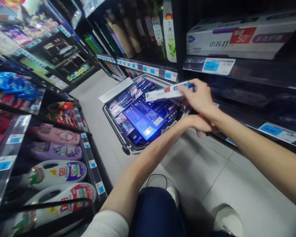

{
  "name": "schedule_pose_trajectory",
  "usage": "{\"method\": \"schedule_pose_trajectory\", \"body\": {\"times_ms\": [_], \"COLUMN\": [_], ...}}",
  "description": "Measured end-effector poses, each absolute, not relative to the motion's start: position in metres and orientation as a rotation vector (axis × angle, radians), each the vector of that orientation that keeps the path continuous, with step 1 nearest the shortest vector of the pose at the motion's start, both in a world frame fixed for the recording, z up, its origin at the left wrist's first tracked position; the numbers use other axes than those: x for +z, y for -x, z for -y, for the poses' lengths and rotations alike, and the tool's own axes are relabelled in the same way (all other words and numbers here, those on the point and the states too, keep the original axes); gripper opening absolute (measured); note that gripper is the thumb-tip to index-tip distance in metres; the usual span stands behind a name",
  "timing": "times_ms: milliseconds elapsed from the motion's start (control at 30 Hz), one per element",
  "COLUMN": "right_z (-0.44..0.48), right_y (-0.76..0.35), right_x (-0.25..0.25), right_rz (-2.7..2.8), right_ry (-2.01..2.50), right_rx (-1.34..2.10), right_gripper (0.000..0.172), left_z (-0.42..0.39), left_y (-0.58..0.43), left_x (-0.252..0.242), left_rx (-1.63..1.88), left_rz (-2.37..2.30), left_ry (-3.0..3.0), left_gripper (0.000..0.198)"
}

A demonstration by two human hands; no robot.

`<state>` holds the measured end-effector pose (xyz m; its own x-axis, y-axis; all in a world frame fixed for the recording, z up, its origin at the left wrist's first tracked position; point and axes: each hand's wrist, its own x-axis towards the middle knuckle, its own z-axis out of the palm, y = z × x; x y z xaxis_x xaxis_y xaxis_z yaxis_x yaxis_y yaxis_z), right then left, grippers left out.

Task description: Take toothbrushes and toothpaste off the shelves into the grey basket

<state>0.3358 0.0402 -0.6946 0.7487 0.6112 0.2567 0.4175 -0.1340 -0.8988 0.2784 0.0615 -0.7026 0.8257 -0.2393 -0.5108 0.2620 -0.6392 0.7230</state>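
Note:
My right hand [197,95] is closed round one end of a long white box [165,92] with blue and red print. The box lies at a slant over the right part of an open basket [113,131] on the floor. Dark blue and purple packages [144,117] fill the basket. My left hand [201,123] is beside and just below my right hand, its wrist crossing under the right forearm. Most of its fingers are hidden, and whether they hold anything does not show.
A shelf on the right bears a larger white box [236,36]; bottles [169,31] stand behind the basket. Detergent bottles [61,172] lie on the left shelves. My knee [158,210] and shoes [228,220] are below, over the tiled floor [199,164].

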Motion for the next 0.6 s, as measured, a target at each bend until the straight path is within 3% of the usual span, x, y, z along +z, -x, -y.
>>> {"method": "schedule_pose_trajectory", "body": {"times_ms": [167,433,600], "right_z": [-0.01,0.002,-0.009], "right_y": [-0.367,-0.365,-0.358], "right_x": [-0.703,-0.691,-0.697], "right_rz": [0.571,0.509,0.43], "right_ry": [1.472,1.19,0.882], "right_rx": [0.506,0.593,0.779], "right_gripper": [0.063,0.061,0.046], "left_z": [-0.059,-0.044,-0.047], "left_y": [-0.282,-0.289,-0.294], "left_x": [-0.702,-0.699,-0.694], "left_rx": [-0.491,0.052,0.496], "left_rz": [-0.191,-0.388,-0.435], "left_ry": [-1.853,-1.266,-0.842], "left_gripper": [0.024,0.04,0.027]}}
